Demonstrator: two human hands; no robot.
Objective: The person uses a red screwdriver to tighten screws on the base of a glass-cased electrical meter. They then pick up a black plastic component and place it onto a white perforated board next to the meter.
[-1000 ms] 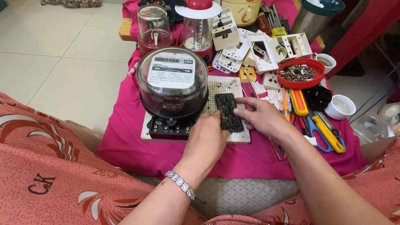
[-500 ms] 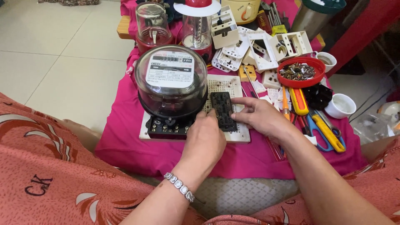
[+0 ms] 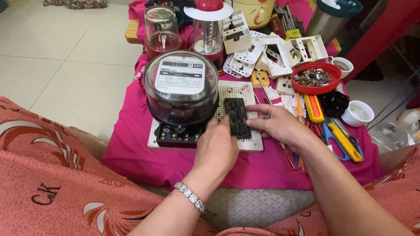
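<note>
Both hands meet over a black rectangular terminal block (image 3: 236, 117) that lies on a white perforated board (image 3: 245, 94), just to the right of a round electric meter (image 3: 181, 89) with a clear dome cover. The left hand (image 3: 216, 148), seen from the back with a beaded bracelet (image 3: 189, 197) at the wrist, has its fingers curled down against the block's near left edge; its palm side is hidden, so how firmly it grips cannot be told. The right hand (image 3: 280, 124) comes in from the right with thumb and forefinger pinched lightly on the block's right edge, the other fingers loosely bent.

The board sits on a pink cloth (image 3: 131, 144) spread over a low table. The meter's black base with its row of screws (image 3: 179, 134) lies just left of the left hand. Behind the board stand two blender jars on red bases (image 3: 161, 28), and a heap of white plastic socket frames and switch boxes (image 3: 271, 50). To the right, a red bowl of screws (image 3: 316, 78) sits near two small white cups (image 3: 356, 113). Yellow-handled screwdrivers (image 3: 314, 108) and blue-and-yellow pliers (image 3: 341, 140) lie just past the right wrist, partly covered by the forearm. Patterned orange fabric (image 3: 52, 183) fills the foreground.
</note>
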